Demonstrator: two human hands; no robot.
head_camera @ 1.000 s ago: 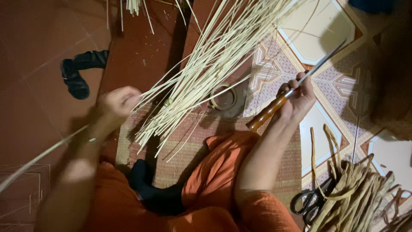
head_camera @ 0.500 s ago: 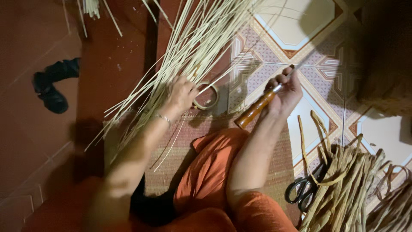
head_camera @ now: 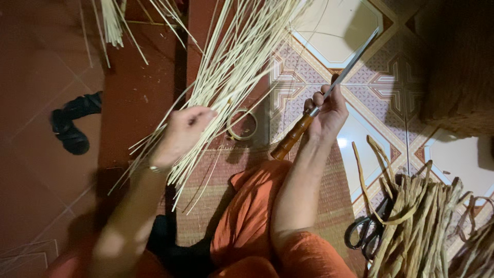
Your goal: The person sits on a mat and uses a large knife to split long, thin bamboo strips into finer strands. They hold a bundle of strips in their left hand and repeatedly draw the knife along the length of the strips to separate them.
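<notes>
From the head camera, the left hand (head_camera: 182,131) was closed among the pale thin strips (head_camera: 231,77), gripping some near their lower ends as the bundle fanned up and away. The right hand (head_camera: 325,110), well apart across the patterned floor tiles (head_camera: 334,25), clenched the wooden handle of a long knife (head_camera: 329,95), blade angled upward. Scissors (head_camera: 366,231) lay by thicker fibre strips (head_camera: 422,221).

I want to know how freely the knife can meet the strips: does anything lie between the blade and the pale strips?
Nothing visible does. The right hand holds the wooden-handled long knife with its blade over bare patterned floor tiles. The left hand grips the bundle of pale thin cane strips. The small tape ring lies lower, beside the bundle.
</notes>
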